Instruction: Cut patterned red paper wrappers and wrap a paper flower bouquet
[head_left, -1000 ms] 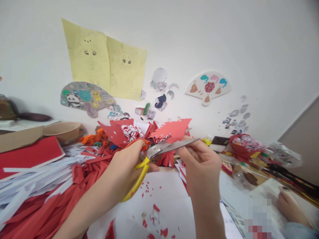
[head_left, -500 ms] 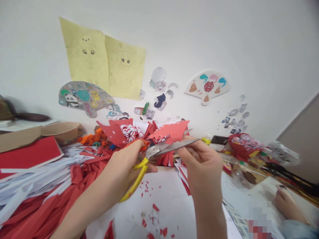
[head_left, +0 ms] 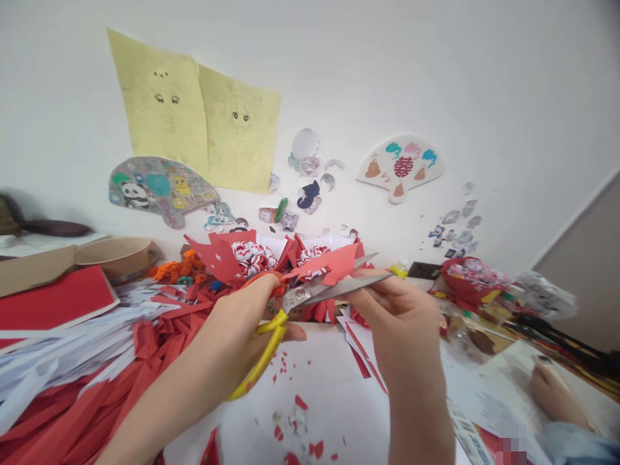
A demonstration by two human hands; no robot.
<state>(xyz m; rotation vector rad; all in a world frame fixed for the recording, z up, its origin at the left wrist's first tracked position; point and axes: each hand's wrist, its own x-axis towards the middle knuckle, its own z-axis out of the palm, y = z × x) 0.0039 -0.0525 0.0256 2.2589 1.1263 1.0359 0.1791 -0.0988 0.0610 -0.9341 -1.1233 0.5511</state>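
Two hands working at frame centre, left hand [head_left: 242, 323] gripping yellow-handled scissors [head_left: 295, 303], blades slightly parted, right hand [head_left: 402, 316] pinching red paper [head_left: 334, 261], red scraps [head_left: 300, 426] lying on tabletop [head_left: 329, 374]

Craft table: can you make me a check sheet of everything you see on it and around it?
Surface: white table, dotted with red snippets.
Job's things: yellow-handled scissors cutting folded red paper.
Clutter: red and white paper strips, brown bowl.
Hands: left hand works the scissors; right hand pinches the paper.
Cables: nothing seen.
Surroundings: yellow drawings on the wall; another person's hand.
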